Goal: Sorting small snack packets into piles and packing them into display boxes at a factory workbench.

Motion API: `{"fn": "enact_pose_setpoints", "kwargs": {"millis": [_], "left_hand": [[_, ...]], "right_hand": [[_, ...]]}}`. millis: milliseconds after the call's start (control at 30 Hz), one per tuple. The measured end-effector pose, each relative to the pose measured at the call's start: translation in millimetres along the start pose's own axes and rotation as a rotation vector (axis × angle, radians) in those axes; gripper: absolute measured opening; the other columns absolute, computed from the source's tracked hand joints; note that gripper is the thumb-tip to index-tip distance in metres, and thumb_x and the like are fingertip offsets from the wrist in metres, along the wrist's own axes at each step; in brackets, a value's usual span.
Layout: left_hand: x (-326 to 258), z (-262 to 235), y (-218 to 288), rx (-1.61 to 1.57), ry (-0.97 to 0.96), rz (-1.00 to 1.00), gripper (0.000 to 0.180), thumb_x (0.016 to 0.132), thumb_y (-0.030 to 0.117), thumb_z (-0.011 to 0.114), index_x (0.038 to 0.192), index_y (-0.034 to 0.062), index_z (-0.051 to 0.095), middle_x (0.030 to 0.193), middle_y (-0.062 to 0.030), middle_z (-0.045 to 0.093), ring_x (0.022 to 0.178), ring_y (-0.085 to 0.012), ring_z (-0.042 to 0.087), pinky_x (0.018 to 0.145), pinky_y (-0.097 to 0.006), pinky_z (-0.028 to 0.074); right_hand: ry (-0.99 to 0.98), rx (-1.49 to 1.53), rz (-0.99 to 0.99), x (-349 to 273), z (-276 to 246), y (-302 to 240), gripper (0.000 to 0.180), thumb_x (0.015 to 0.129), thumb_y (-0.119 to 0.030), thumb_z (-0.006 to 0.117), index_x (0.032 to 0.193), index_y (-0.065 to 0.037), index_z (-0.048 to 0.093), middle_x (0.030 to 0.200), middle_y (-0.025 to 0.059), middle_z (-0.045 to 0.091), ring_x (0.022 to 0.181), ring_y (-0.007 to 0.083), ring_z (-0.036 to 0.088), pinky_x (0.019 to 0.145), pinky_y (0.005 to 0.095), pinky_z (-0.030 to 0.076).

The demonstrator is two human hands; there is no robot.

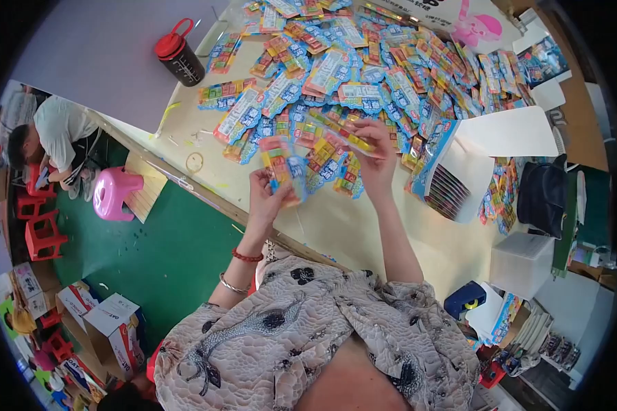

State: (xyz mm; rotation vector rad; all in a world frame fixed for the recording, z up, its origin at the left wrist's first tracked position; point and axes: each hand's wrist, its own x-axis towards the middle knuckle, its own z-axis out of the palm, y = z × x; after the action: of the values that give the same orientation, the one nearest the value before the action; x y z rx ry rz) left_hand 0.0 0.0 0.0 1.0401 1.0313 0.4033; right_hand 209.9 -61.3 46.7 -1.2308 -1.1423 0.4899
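My left hand [266,197] pinches a colourful candy blister pack [277,157] by its lower end, over the near part of the pile. A second blister pack [334,131], seen nearly edge-on, is gripped in my right hand [378,154]. Under and beyond both hands spreads a large heap of similar packs [329,72], with blue printed cards and rows of coloured pieces. To the right of my right hand lies an open white display box [511,133] with several packs lined up inside.
A black bottle with a red lid [183,65] stands at the back left. On the right are a dark bag [541,195], a whitish box [521,264] and a dark blue tape dispenser [465,299]. Left, beyond the table edge, are a pink stool [116,193] and a bent-over person [62,133].
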Motion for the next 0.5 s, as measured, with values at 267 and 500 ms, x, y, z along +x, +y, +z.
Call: {"fn": "enact_pose_setpoints", "kwargs": {"millis": [267, 500], "left_hand": [[8.2, 9.8, 6.8, -0.437, -0.306, 0.052, 0.039, 0.092, 0.008, 0.054, 0.128, 0.0041, 0.039, 0.110, -0.0082, 0.060, 0.093, -0.0156, 0.063, 0.078, -0.028, 0.053], [14.1, 13.7, -3.7, -0.246, -0.402, -0.008, 0.043, 0.094, 0.020, 0.056, 0.130, 0.0061, 0.037, 0.107, -0.0048, 0.062, 0.097, -0.0109, 0.061, 0.077, -0.027, 0.052]], "right_hand": [[-0.248, 0.586, 0.371, -14.8, -19.7, 11.5, 0.006, 0.084, -0.005, 0.063, 0.089, -0.006, 0.059, 0.096, 0.0098, 0.065, 0.098, 0.0221, 0.060, 0.079, 0.0363, 0.052], [-0.680, 0.342, 0.362, 13.5, -23.0, -15.3, 0.029, 0.083, -0.028, 0.064, 0.064, -0.007, 0.057, 0.083, 0.0062, 0.058, 0.083, 0.0181, 0.055, 0.077, 0.0322, 0.045]]}}
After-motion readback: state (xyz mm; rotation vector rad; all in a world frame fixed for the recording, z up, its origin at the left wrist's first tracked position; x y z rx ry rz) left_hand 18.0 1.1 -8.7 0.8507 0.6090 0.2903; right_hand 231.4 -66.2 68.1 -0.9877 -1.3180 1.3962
